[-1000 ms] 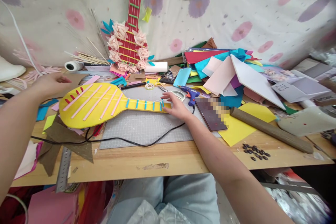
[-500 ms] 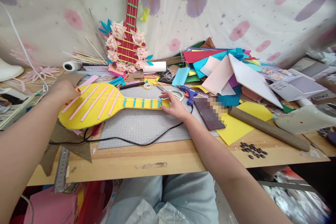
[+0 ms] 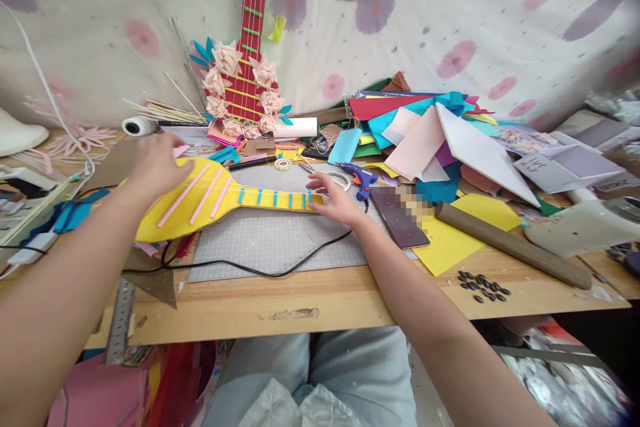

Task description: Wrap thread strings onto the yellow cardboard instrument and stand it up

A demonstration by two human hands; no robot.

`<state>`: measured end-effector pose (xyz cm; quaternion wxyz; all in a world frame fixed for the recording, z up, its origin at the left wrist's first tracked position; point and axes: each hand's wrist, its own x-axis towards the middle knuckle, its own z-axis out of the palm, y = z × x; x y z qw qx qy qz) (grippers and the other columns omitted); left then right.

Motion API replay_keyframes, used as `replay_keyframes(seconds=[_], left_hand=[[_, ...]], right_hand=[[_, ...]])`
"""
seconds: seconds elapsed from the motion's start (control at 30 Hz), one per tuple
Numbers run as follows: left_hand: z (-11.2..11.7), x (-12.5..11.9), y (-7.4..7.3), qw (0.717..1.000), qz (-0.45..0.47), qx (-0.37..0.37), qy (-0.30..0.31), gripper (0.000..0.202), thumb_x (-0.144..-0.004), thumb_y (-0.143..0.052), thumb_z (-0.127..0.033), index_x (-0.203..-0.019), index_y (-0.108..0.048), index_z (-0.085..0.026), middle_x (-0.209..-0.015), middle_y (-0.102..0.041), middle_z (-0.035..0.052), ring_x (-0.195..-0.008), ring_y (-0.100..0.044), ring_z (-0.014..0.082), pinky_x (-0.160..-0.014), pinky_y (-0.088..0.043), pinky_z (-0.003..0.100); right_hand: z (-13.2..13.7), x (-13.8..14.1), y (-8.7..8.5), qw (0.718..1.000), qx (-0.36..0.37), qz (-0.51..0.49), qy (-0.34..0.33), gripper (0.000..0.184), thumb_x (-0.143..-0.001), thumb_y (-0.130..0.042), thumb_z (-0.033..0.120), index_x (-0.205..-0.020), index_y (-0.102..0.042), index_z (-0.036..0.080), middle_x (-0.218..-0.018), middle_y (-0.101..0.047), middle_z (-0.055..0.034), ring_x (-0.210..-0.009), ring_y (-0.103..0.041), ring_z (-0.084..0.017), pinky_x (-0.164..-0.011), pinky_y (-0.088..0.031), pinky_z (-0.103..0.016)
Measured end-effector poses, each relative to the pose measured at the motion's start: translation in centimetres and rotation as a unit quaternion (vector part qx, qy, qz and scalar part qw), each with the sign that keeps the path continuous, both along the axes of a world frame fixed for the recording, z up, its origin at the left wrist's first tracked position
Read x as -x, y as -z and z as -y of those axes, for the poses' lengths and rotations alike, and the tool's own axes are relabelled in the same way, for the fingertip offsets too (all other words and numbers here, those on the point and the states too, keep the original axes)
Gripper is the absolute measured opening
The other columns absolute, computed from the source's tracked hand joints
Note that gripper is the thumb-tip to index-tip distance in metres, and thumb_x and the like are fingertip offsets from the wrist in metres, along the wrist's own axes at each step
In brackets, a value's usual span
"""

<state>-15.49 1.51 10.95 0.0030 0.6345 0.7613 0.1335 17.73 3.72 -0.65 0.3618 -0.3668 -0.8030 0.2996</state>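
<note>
A yellow craft lute (image 3: 225,203) lies flat, with pink strips across its rounded body and short blue strips across its neck. Thin white strings run along the neck. My left hand (image 3: 163,170) is over the body's left part, thumb and fingers apart, covering some of the pink strips. I see nothing held in it. At the neck's right end my right hand (image 3: 336,201) grips the lute, with fingers on the far side and thumb on the near side. Beneath the neck is a grey cutting mat (image 3: 280,240).
A blue glue gun (image 3: 363,180) and phone (image 3: 400,217) lie right of my right hand. A black cable (image 3: 270,275) crosses the mat. Behind stands a red craft instrument (image 3: 245,90) with paper flowers. Coloured sheets, a brown stick (image 3: 513,245) and black beads (image 3: 483,285) are at right.
My left hand has moved right from the lute's left edge to over its body. The lute has shifted slightly right. My right hand stays at the neck's end.
</note>
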Motion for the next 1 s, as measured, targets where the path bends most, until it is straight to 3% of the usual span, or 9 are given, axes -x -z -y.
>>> replay_keyframes(seconds=[0.1, 0.17, 0.23, 0.4, 0.67, 1.0], left_hand=[[-0.4, -3.8, 2.4, 0.97, -0.057, 0.014, 0.235, 0.059, -0.074, -0.06, -0.049, -0.121, -0.05, -0.016, -0.128, -0.05, 0.01, -0.124, -0.041, 0.0262, -0.105, -0.031, 0.037], [-0.6, -6.6, 4.3, 0.95, -0.073, 0.074, 0.296, 0.074, -0.063, -0.067, -0.056, -0.125, -0.047, -0.019, -0.131, -0.049, 0.0104, -0.125, -0.041, 0.0286, -0.103, -0.033, 0.038], [-0.8, -8.9, 5.9, 0.936, -0.085, 0.112, 0.322, 0.08, -0.059, -0.071, -0.053, -0.127, -0.045, -0.018, -0.132, -0.049, 0.0124, -0.125, -0.042, 0.0291, -0.102, -0.034, 0.037], [-1.5, -10.3, 7.2, 0.941, -0.122, 0.118, 0.294, 0.054, -0.066, -0.069, -0.041, -0.113, -0.055, -0.017, -0.113, -0.062, 0.0107, -0.109, -0.055, 0.0278, -0.091, -0.041, 0.036], [-1.4, -10.0, 6.5, 0.946, -0.14, 0.126, 0.265, 0.052, -0.061, -0.073, -0.041, -0.105, -0.057, -0.019, -0.109, -0.064, 0.0091, -0.106, -0.057, 0.0274, -0.086, -0.043, 0.034], [-1.5, -11.0, 5.9, 0.946, -0.152, 0.179, 0.224, 0.055, -0.061, -0.072, -0.038, -0.11, -0.054, -0.019, -0.115, -0.062, 0.0101, -0.108, -0.056, 0.0283, -0.089, -0.042, 0.036]], right_hand=[[-0.1, -0.2, 0.1, 1.0, 0.002, 0.022, -0.008, 0.06, -0.067, -0.064, 0.021, -0.122, -0.04, 0.023, -0.109, -0.06, -0.0062, -0.1, -0.059, -0.018, -0.091, -0.047, -0.04], [-0.1, -0.3, 0.1, 0.999, 0.001, 0.034, -0.012, 0.061, -0.067, -0.065, 0.021, -0.122, -0.04, 0.023, -0.108, -0.06, -0.0062, -0.1, -0.059, -0.018, -0.092, -0.047, -0.04], [-0.1, -0.5, 0.0, 0.999, 0.0, 0.042, -0.012, 0.062, -0.066, -0.065, 0.021, -0.123, -0.04, 0.024, -0.109, -0.06, -0.0061, -0.101, -0.058, -0.019, -0.091, -0.047, -0.04], [-0.1, -0.8, -0.5, 0.998, -0.001, 0.055, -0.002, 0.062, -0.066, -0.066, 0.021, -0.123, -0.041, 0.023, -0.109, -0.061, -0.0069, -0.101, -0.058, -0.02, -0.09, -0.047, -0.04], [0.2, -0.1, -0.5, 0.995, -0.005, 0.094, 0.012, 0.061, -0.065, -0.067, 0.019, -0.121, -0.043, 0.02, -0.108, -0.062, -0.0083, -0.098, -0.059, -0.021, -0.09, -0.046, -0.041], [-0.3, -0.1, -0.1, 0.995, 0.015, 0.096, 0.02, 0.06, -0.066, -0.068, 0.019, -0.12, -0.041, 0.02, -0.11, -0.063, -0.0079, -0.098, -0.06, -0.019, -0.09, -0.046, -0.037]])
